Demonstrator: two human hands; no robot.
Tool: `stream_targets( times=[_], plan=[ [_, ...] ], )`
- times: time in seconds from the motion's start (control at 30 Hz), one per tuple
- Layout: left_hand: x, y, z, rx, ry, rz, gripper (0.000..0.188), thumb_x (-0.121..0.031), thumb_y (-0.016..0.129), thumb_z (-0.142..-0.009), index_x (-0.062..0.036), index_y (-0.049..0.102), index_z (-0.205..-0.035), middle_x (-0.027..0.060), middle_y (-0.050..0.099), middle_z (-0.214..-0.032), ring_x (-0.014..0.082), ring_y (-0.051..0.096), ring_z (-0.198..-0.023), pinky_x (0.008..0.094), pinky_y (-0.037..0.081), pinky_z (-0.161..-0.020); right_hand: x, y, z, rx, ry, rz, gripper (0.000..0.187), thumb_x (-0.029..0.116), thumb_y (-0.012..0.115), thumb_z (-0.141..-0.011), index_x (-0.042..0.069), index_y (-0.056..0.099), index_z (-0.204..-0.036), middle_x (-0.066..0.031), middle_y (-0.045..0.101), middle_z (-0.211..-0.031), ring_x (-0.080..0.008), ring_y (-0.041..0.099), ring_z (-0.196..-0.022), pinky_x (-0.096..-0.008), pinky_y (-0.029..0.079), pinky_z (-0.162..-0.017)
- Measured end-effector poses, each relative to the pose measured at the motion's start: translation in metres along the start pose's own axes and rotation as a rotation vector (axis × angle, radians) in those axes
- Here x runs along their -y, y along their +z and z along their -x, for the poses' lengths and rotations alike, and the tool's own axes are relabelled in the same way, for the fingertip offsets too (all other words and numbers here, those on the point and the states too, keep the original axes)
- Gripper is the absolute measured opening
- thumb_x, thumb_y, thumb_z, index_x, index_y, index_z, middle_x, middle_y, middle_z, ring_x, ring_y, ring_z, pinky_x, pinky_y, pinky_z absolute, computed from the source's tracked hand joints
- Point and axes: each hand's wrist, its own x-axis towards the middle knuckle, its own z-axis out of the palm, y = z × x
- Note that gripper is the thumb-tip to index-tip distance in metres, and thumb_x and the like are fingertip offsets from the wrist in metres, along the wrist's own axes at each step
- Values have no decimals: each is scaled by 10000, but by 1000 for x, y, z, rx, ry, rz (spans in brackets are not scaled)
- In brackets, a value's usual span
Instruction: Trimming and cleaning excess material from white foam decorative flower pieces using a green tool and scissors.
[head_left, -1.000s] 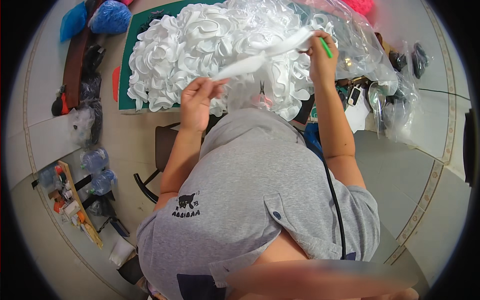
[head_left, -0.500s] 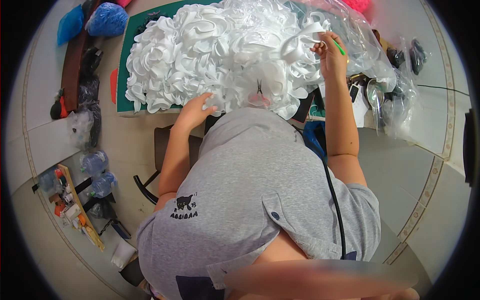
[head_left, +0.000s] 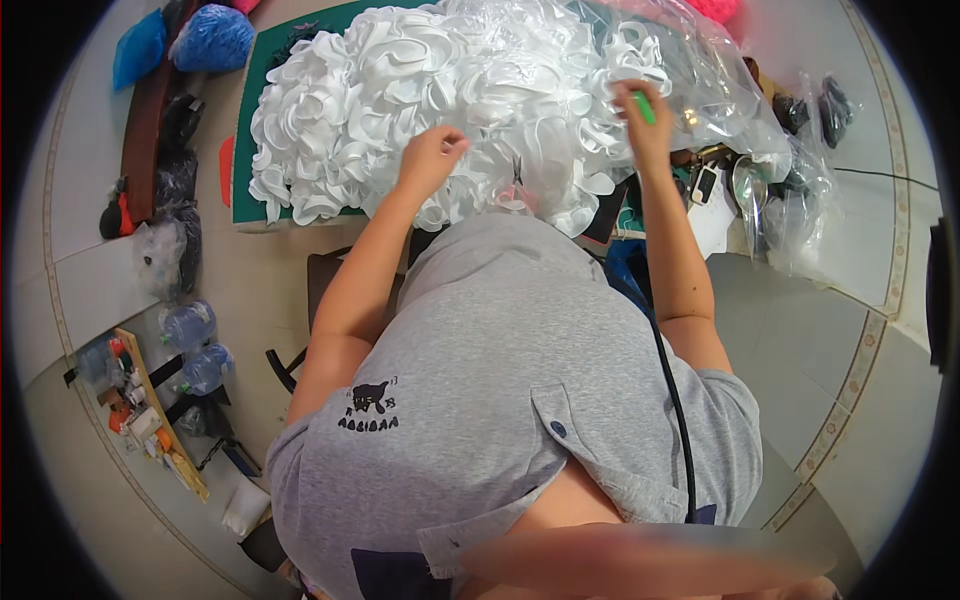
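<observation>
A big heap of white curved, ribbon-like pieces point(head_left: 330, 120) covers most of the table in front of me. Over the middle of it is my left hand point(head_left: 435, 158), its fingers curled in; whatever they hold, if anything, does not show. My right hand point(head_left: 642, 118) is closed around a slim green tool point(head_left: 643, 106) at the heap's right side, beside a bunch of white loops point(head_left: 637, 55). The tool's working end cannot be made out. Pink-handled scissors point(head_left: 515, 196) with dark blades lie on the near edge of the heap, apart from both hands.
A green mat point(head_left: 246, 150) shows under the heap's left side. Clear plastic sheeting point(head_left: 735, 90) spreads over the right side. Keys, a dark phone-like object point(head_left: 606, 212) and paper point(head_left: 710, 225) lie at the near right. Blue bags point(head_left: 215, 40) and water jugs point(head_left: 207, 368) stand to the left.
My left hand has risen from the heap's near edge toward its middle and curled. My right hand has come down and slightly left, letting go of the white loops it held up.
</observation>
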Motion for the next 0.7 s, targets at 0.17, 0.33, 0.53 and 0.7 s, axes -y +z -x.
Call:
stream_targets(
  times=[0.17, 0.33, 0.53, 0.7],
  plan=[
    [18, 59, -11, -63, 169, -315, 555, -287, 709, -748, -38, 483, -1188, 148, 604, -1029, 321, 587, -940, 403, 461, -807, 8, 58, 48, 262, -336, 470, 284, 203, 729, -757, 54, 574, -944, -84, 613, -784, -217, 609, -736, -298, 464, -694],
    [25, 65, -5, 139, -51, 28, 444, -263, 732, -706, -33, 565, -1047, 163, 579, -1038, 326, 557, -978, 388, 455, -818, -4, 64, 61, 410, -248, 289, 183, 34, 678, -753, 33, 509, -821, -56, 556, -691, -187, 519, -606, -282, 427, -587],
    [42, 51, 31, 19, 86, -220, 515, -204, 761, -674, -103, 568, -1141, 142, 556, -1062, 288, 558, -957, 355, 452, -822, 14, 48, 65, 341, -85, 203, 215, 57, 696, -749, 35, 514, -861, -63, 551, -743, -202, 535, -650, -284, 440, -629],
    [37, 25, 72, -34, 112, -573, 737, -77, 744, -658, -213, 442, -1317, 177, 293, -1345, 400, 333, -1196, 445, 355, -949, -4, 50, 71, 418, -310, 406, 321, 79, 722, -727, 34, 491, -946, -90, 539, -847, -272, 566, -807, -341, 444, -700]
  ],
)
